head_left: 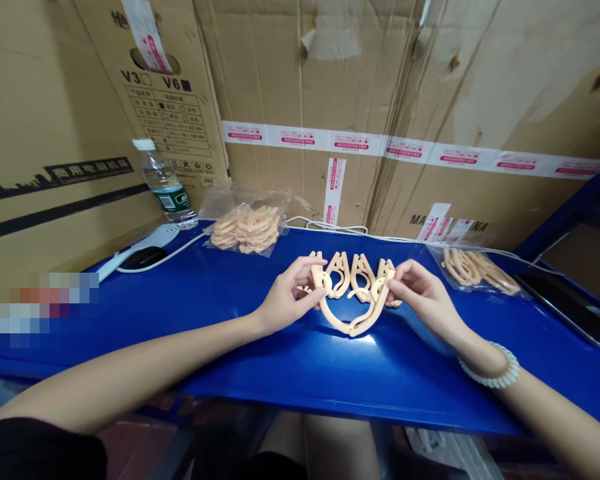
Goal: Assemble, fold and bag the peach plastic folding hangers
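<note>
Both ends of a beige folding hanger (375,315) are being pinched over the blue table (280,373): left hand (287,297) gripping one tip between thumb and fingers, right hand (423,293) gripping the other, middle joint facing the body. Keeping thumb pressure even should be limiting twist at that joint. Just beyond, loose hangers (345,273) are lying in a row, probably needing clearance; farther back, bagged hangers (250,230) are sitting.
</note>
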`<state>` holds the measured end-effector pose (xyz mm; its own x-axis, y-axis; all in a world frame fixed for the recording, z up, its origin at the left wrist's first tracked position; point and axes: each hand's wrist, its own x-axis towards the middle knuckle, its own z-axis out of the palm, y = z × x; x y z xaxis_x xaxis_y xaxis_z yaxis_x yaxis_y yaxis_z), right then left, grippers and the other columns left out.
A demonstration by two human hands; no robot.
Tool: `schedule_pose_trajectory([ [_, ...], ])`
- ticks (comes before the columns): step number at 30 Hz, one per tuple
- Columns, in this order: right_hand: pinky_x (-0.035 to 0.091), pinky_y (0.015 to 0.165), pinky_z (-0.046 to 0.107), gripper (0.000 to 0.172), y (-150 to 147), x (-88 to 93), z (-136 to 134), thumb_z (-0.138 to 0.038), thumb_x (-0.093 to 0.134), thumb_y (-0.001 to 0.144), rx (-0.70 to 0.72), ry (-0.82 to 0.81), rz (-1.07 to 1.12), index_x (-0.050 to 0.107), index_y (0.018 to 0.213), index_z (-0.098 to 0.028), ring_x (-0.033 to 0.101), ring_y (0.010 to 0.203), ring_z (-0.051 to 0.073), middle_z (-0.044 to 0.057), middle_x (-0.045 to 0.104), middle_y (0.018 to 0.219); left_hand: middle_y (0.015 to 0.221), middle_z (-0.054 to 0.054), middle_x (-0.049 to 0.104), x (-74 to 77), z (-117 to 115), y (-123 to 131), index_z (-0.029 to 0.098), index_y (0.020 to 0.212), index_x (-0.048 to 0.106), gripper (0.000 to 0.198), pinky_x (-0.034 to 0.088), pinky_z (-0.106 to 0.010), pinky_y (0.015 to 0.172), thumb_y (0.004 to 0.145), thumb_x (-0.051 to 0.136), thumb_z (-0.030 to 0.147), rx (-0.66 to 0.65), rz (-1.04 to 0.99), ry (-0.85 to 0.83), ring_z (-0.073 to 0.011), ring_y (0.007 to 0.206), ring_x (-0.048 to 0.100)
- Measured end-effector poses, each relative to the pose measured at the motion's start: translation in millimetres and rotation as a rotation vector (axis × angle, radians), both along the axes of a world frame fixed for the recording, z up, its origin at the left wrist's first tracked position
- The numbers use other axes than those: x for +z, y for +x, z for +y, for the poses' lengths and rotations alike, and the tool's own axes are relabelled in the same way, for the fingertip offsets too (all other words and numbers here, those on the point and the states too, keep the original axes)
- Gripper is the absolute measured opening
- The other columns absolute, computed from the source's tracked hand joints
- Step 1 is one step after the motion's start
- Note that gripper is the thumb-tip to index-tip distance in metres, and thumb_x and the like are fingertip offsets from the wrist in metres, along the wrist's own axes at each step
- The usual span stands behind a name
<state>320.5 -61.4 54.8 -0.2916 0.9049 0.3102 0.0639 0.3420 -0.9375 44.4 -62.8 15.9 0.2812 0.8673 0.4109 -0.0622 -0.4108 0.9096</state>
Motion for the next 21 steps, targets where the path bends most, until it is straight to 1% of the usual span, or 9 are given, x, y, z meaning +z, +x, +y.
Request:
schedule_pose_trajectory([
  [2,0.055,0.067,0.028,0.023,-3.0,1.4,-4.0,-0.04,0.073,0.091,0.065,0.035,-0.114,0.058,0.087,-0.022,0.065,0.07,0.015,0.0,0.067,0.08,0.094,-0.005,0.069,-0.2,-0.7,0.6,0.02,0.128,0.051,0.044,0.061,-0.025,0.062,0.088,0.069,0.024,-0.01,0.02,-0.011,-0.0181,0.082,0.071],
  [3,0.055,0.07,0.029,0.021,-4.0,2.0,-6.2,-0.04,0.071,0.092,0.103,0.058,-0.175,0.062,0.089,-0.021,0.066,0.075,0.015,0.002,0.068,0.085,0.093,-0.005,0.069,0.1,-0.9,0.9,0.02,0.129,0.05,0.046,0.061,-0.025,0.063,0.087,0.07,0.025,-0.011,0.024,-0.013,-0.0185,0.083,0.071],
  [6,0.057,0.085,0.033,0.019,-6.0,2.9,-12.3,-0.037,0.065,0.097,0.245,0.127,-0.331,0.069,0.107,-0.021,0.067,0.096,0.019,0.007,0.07,0.108,0.086,-0.002,0.068,1.2,-0.6,1.3,0.02,0.131,0.048,0.053,0.06,-0.025,0.062,0.085,0.072,0.025,0.01,0.019,-0.013,-0.0169,0.077,0.069],
  [9,0.057,0.094,0.035,0.027,-7.0,1.2,-15.0,-0.034,0.062,0.1,0.354,0.152,-0.372,0.068,0.124,-0.025,0.067,0.109,0.02,0.009,0.066,0.126,0.079,0.002,0.066,1.5,1.5,1.1,0.021,0.127,0.046,0.058,0.058,-0.025,0.061,0.079,0.079,0.025,0.034,-0.016,-0.037,-0.0149,0.071,0.067],
  [11,0.058,0.094,0.035,0.034,-7.1,-0.2,-14.8,-0.033,0.062,0.1,0.373,0.15,-0.367,0.064,0.133,-0.028,0.067,0.112,0.021,0.009,0.062,0.134,0.082,0.001,0.069,1.1,3.5,0.8,0.022,0.115,0.046,0.054,0.058,-0.024,0.062,0.075,0.083,0.024,0.044,-0.062,-0.057,-0.0141,0.071,0.068],
  [13,0.059,0.095,0.035,0.039,-7.2,-0.5,-14.3,-0.033,0.062,0.1,0.362,0.151,-0.367,0.061,0.139,-0.03,0.065,0.116,0.021,0.009,0.059,0.137,0.088,-0.001,0.072,0.7,5.0,0.5,0.022,0.102,0.045,0.05,0.058,-0.023,0.064,0.072,0.085,0.024,0.061,-0.111,-0.066,-0.0139,0.073,0.07],
  [16,0.06,0.094,0.036,0.042,-7.8,1.0,-14.6,-0.034,0.063,0.099,0.323,0.153,-0.368,0.061,0.14,-0.031,0.066,0.114,0.022,0.01,0.057,0.139,0.09,-0.003,0.072,0.9,4.5,0.4,0.02,0.091,0.05,0.039,0.059,-0.024,0.07,0.074,0.084,0.025,0.081,-0.113,-0.04,-0.0158,0.083,0.072],
  [19,0.062,0.09,0.036,0.041,-9.0,2.2,-16.2,-0.036,0.064,0.097,0.299,0.134,-0.35,0.063,0.138,-0.032,0.067,0.111,0.022,0.009,0.056,0.14,0.095,-0.006,0.071,2.1,1.2,0.9,0.016,0.087,0.061,0.021,0.06,-0.027,0.077,0.08,0.079,0.027,0.063,-0.048,0.008,-0.0195,0.096,0.072],
  [21,0.063,0.088,0.036,0.042,-9.8,1.9,-17.1,-0.036,0.066,0.096,0.304,0.116,-0.341,0.063,0.138,-0.033,0.067,0.112,0.023,0.009,0.056,0.139,0.106,-0.009,0.071,3.0,-1.0,1.2,0.016,0.092,0.067,0.017,0.061,-0.029,0.082,0.082,0.076,0.026,0.022,-0.021,0.034,-0.0213,0.104,0.071],
])
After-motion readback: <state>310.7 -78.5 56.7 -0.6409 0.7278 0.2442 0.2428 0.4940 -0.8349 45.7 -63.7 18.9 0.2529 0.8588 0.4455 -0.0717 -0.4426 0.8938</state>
